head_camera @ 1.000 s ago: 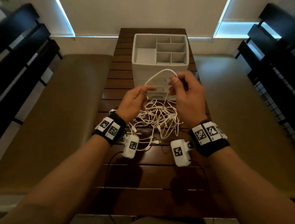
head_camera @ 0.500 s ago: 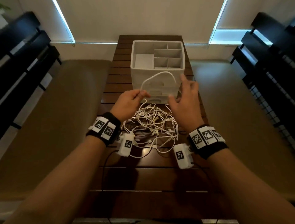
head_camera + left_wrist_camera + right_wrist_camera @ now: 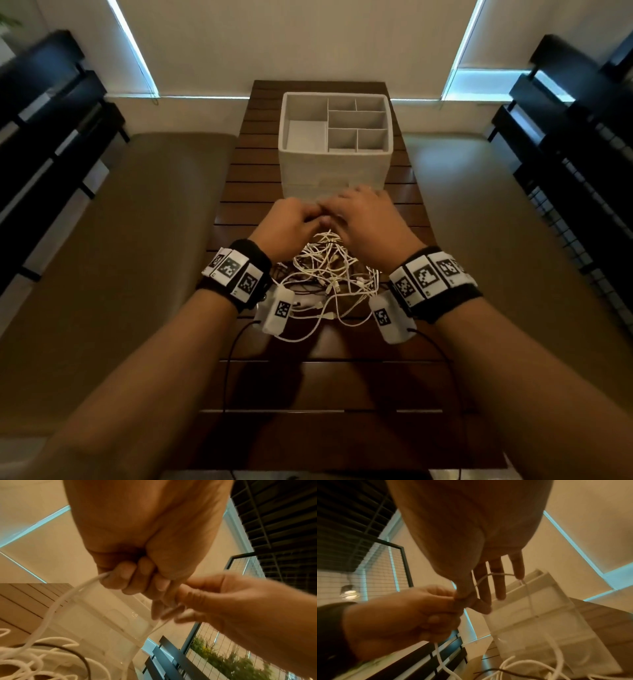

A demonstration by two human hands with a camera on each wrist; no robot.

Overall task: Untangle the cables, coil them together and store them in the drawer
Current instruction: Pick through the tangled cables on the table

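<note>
Both hands have dropped and met above the tangled white cables (image 3: 329, 274) on the slatted wooden bench (image 3: 239, 192). Our left hand (image 3: 286, 228) grips one strand; right hand (image 3: 366, 222) pinches it, other fingers straight — untangling continues. Next, we judge, draw that strand free; the white drawer organiser (image 3: 334, 171) waits beyond.

A: Arms? Sleeves?
B: Bare forearms. Left hand (image 3: 286, 228) and right hand (image 3: 368, 222) ungloved.
A: Wrists?
B: Black wristbands (image 3: 445, 301), each ringed with white tiles printed with black square codes.
A: Anything else?
B: A white camera block (image 3: 279, 310) under each wrist, one code tag on each, thin black wire (image 3: 227, 359) trailing back.
</note>
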